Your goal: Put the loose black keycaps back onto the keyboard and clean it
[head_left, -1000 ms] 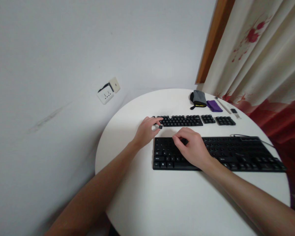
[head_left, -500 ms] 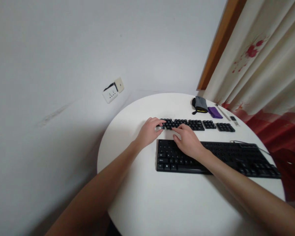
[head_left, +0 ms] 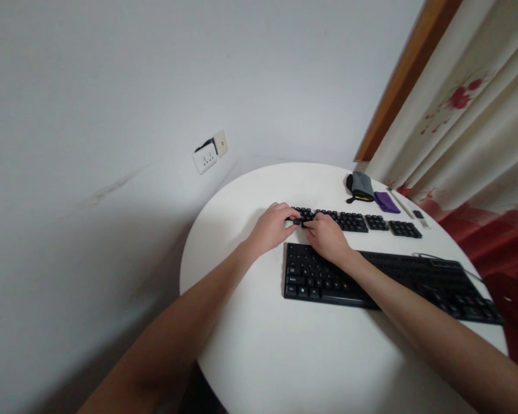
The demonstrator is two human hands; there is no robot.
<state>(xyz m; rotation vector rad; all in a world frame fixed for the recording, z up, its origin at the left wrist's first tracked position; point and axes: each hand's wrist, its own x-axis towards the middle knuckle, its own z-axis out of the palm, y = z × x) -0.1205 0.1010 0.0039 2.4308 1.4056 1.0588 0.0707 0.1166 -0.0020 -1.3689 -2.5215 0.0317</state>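
Loose black keycaps [head_left: 349, 222] lie in grouped rows behind a black keyboard [head_left: 311, 275] on the white round table [head_left: 250, 322]. At the left end of the rows, my left hand [head_left: 273, 227] has its thumb and fingers closed around dark keycaps. Beside it, my right hand [head_left: 328, 237] reaches over the keyboard's back left part. Its thumb and index finger pinch a small black keycap at the front of the row. Both hands' fingertips are close together, and my right forearm covers part of the keyboard.
Behind the rows lie a grey and black cloth pouch [head_left: 361, 187], a purple cloth [head_left: 387, 202] and small slim tools [head_left: 401, 203]. A cable [head_left: 431, 256] runs behind the keyboard. A wall with a socket [head_left: 205, 158] and a curtain [head_left: 466, 144] border the table.
My right fingers have closed in and come nearer to my left fingertips. My left hand stays at the left end of the keycaps. The whole view has shifted slightly.
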